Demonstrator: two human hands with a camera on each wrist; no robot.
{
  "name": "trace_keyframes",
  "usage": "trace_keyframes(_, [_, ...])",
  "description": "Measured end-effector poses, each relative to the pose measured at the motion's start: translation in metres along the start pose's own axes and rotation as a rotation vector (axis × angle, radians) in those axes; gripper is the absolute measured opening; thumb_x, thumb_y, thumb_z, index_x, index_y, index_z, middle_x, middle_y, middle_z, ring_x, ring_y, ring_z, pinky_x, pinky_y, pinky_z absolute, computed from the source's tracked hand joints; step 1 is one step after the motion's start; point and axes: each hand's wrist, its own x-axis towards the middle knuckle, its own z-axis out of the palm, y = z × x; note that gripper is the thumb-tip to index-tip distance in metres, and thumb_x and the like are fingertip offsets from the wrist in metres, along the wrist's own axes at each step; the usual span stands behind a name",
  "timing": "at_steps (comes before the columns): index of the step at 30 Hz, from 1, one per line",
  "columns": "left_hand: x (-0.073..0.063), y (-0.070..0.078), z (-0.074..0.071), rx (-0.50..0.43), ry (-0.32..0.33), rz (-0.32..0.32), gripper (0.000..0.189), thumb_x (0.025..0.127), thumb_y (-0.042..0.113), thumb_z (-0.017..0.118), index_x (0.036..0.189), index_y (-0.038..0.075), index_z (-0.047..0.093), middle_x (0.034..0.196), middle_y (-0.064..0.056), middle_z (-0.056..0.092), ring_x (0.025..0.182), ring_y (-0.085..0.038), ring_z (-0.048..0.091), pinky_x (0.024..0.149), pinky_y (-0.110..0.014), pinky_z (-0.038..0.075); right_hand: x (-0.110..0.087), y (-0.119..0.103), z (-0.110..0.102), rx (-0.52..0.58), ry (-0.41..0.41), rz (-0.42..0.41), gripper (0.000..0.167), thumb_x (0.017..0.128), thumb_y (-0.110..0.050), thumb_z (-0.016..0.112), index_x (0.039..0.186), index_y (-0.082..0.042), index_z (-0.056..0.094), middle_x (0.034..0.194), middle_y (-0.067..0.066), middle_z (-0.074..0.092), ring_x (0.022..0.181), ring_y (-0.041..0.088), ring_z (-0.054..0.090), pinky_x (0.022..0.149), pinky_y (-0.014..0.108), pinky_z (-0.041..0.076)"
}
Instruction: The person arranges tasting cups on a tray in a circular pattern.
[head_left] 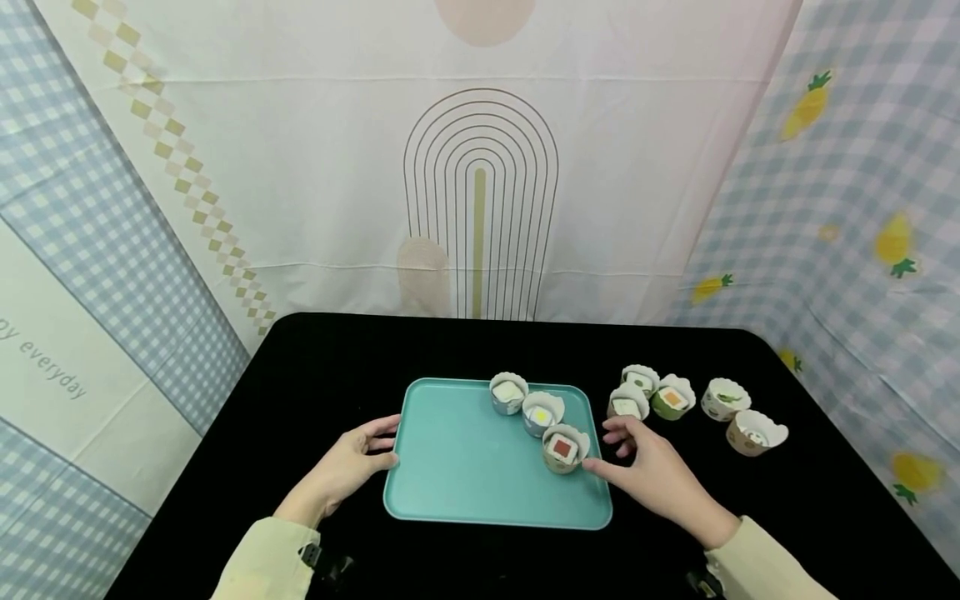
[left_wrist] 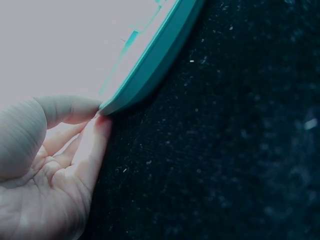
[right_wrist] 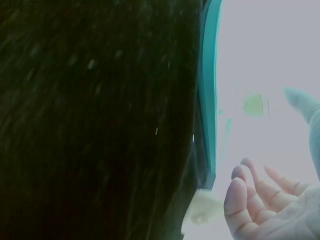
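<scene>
The blue-green tray (head_left: 465, 475) lies flat on the black table (head_left: 322, 367), between the two hands, and carries three paper cups toward its right side: a white-topped cup (head_left: 508, 396) at the far rim, a yellow-centred cup (head_left: 542, 417) just beside it, and a red-centred cup (head_left: 564, 451) nearest the person. The left hand (head_left: 351, 460) pinches the tray's left edge, thumb and finger meeting at the rim. The right hand (head_left: 656, 468) is spread wide, thumb and fingers well apart; the thumb tip reaches just beside the red-centred cup, but contact with the cup or the tray cannot be confirmed. Right of the tray stand five more cups (head_left: 672, 400), the closest just beyond the right fingers. Step in hand, by judgement: taking hold of the tray at both sides, or steadying it for loading; the pictures do not settle which. For a tray shift, the right hand would need to grip the right edge and both sides should move together, since the off-centre cups could slide or tip
</scene>
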Motion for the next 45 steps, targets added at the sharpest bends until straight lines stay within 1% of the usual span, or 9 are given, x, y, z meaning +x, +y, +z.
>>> trace_keyframes(6, [-0.001,0.000,0.001,0.002,-0.002,0.007,0.058,0.090,0.007,0.067,0.143,0.022,0.048,0.135,-0.002,0.053,0.119,-0.022,0.052,0.099,-0.052,0.042,-0.005,0.017,-0.018,-0.021,0.035,0.021,0.064,0.081,-0.052,0.073,0.126,-0.010,0.056,0.110,0.005,0.063,0.089,0.017,0.056,0.069,0.035,0.047])
trace_keyframes(11, [-0.001,-0.001,0.001,0.006,-0.006,0.012,0.058,0.091,0.007,0.066,0.143,0.022,0.048,0.135,-0.001,0.052,0.119,-0.022,0.052,0.099,-0.053,0.042,-0.012,0.037,-0.041,-0.047,0.054,0.079,0.073,0.082,-0.057,0.069,0.131,-0.005,0.052,0.114,0.011,0.063,0.092,0.021,0.056,0.070,0.037,0.048])
trace_keyframes(19, [-0.002,0.000,0.000,0.020,-0.001,0.011,0.058,0.091,0.007,0.066,0.143,0.023,0.047,0.135,0.000,0.052,0.120,-0.022,0.052,0.099,-0.053,0.042,-0.017,0.075,-0.085,-0.055,0.193,0.153,0.080,0.087,-0.054,0.065,0.138,0.003,0.041,0.125,0.025,0.052,0.105,0.040,0.052,0.075,0.051,0.048])
trace_keyframes(22, [-0.001,-0.001,0.000,0.017,-0.005,0.012,0.058,0.091,0.007,0.066,0.144,0.023,0.047,0.136,-0.001,0.052,0.121,-0.022,0.051,0.099,-0.052,0.042,-0.017,0.086,-0.094,-0.053,0.249,0.189,0.085,0.087,-0.054,0.066,0.140,0.007,0.039,0.128,0.031,0.046,0.112,0.049,0.044,0.079,0.056,0.042])
trace_keyframes(26, [0.000,-0.001,0.000,0.015,-0.012,0.008,0.058,0.091,0.008,0.066,0.144,0.023,0.047,0.137,0.000,0.051,0.121,-0.022,0.051,0.099,-0.052,0.043,-0.015,0.103,-0.099,-0.069,0.328,0.190,0.086,0.085,-0.049,0.070,0.138,0.011,0.039,0.129,0.036,0.042,0.116,0.054,0.032,0.088,0.063,0.028])
trace_keyframes(30, [-0.001,0.000,0.000,0.013,-0.012,0.005,0.058,0.091,0.007,0.066,0.144,0.022,0.047,0.137,-0.001,0.051,0.121,-0.022,0.051,0.099,-0.052,0.042,-0.013,0.118,-0.102,-0.110,0.352,0.218,0.093,0.083,-0.047,0.073,0.141,0.013,0.032,0.132,0.039,0.036,0.118,0.058,0.024,0.093,0.070,0.016])
trace_keyframes(33, [-0.001,0.002,-0.001,0.013,-0.009,0.006,0.058,0.091,0.007,0.066,0.144,0.022,0.047,0.137,0.000,0.051,0.121,-0.022,0.051,0.099,-0.052,0.042,-0.011,0.127,-0.103,-0.119,0.323,0.276,0.102,0.083,-0.050,0.072,0.146,0.013,0.022,0.138,0.041,0.028,0.118,0.063,0.020,0.093,0.073,0.015])
trace_keyframes(36, [-0.002,0.002,-0.001,0.012,-0.010,0.004,0.058,0.091,0.007,0.066,0.144,0.022,0.047,0.137,0.000,0.051,0.121,-0.022,0.050,0.099,-0.052,0.042,-0.011,0.132,-0.104,-0.087,0.286,0.319,0.105,0.084,-0.051,0.070,0.147,0.014,0.017,0.138,0.043,0.025,0.116,0.065,0.021,0.090,0.072,0.019])
trace_keyframes(45, [0.000,0.000,0.000,0.014,-0.005,0.003,0.058,0.091,0.007,0.066,0.144,0.023,0.047,0.137,0.000,0.051,0.121,-0.022,0.051,0.099,-0.051,0.042,-0.009,0.148,-0.109,0.153,0.060,0.455,0.114,0.090,-0.055,0.059,0.146,0.012,-0.015,0.140,0.050,0.003,0.122,0.061,0.025,0.084,0.062,0.042])
